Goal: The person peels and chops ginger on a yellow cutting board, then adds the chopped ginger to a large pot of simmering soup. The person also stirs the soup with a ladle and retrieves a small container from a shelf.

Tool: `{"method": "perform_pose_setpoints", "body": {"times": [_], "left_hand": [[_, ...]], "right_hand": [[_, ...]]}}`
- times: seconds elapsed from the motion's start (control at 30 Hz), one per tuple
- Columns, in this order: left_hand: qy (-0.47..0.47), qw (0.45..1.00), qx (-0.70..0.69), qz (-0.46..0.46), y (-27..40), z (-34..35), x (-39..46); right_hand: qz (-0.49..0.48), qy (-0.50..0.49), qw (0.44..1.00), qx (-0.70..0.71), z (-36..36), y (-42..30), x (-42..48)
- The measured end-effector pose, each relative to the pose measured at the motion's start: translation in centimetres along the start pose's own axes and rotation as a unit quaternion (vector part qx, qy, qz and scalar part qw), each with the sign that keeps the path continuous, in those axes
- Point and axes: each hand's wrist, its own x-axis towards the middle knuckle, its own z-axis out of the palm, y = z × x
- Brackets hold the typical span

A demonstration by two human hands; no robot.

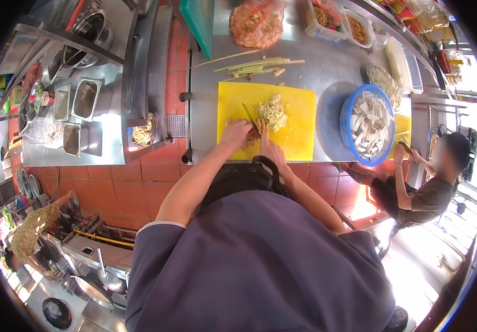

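Note:
My right hand (272, 150) grips a kitchen knife (248, 113), its blade slanting away to the upper left over a yellow cutting board (300, 137). Beside the blade, on its left, my left hand (236, 133) rests with bent fingers; what lies under those fingers is hidden. Tan sliced pieces (262, 125) lie against the blade's right side. Brownish scraps (251, 140) show between my hands. Just beyond is a heap of pale chopped pieces (272, 113), with small bits scattered around it.
Lemongrass-like stalks (259, 65) lie beyond the board, near a bag of pale pieces (257, 25). At right stands a blue basin (347, 124) of white strips. A co-worker (427, 195) holds a knife farther right; another person (35, 230) bends at lower left.

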Motion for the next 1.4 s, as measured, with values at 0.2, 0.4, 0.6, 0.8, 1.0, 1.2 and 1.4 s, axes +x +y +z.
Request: {"method": "perform_pose_setpoints", "body": {"times": [0.2,0.4,0.6,0.8,1.0,1.2,1.4], "left_hand": [[-0.008,1.000,0.022,-0.010,-0.3,0.9,-0.2],[0.009,1.000,-0.004,0.003,-0.8,1.5,-0.3],[0.032,0.999,-0.018,-0.007,-1.0,1.2,0.1],[0.051,0.999,-0.009,-0.008,0.6,0.8,0.3],[0.075,0.997,0.007,0.017,0.1,1.9,0.2],[0.038,0.999,0.031,0.019,0.3,1.4,0.1],[0.047,0.998,0.028,0.023,0.1,1.8,-0.2]], "right_hand": [[0.012,-0.022,0.999,0.037,0.7,0.2,1.1],[0.045,0.012,0.997,0.059,2.7,0.3,1.4],[0.035,0.009,0.998,0.045,2.1,0.6,1.5],[0.005,0.035,0.999,-0.008,1.4,3.2,1.7],[0.003,0.067,0.997,-0.026,1.4,1.9,1.3],[0.029,0.008,1.000,-0.009,1.3,1.0,1.1],[0.047,0.000,0.999,0.022,2.1,1.1,1.5]]}}
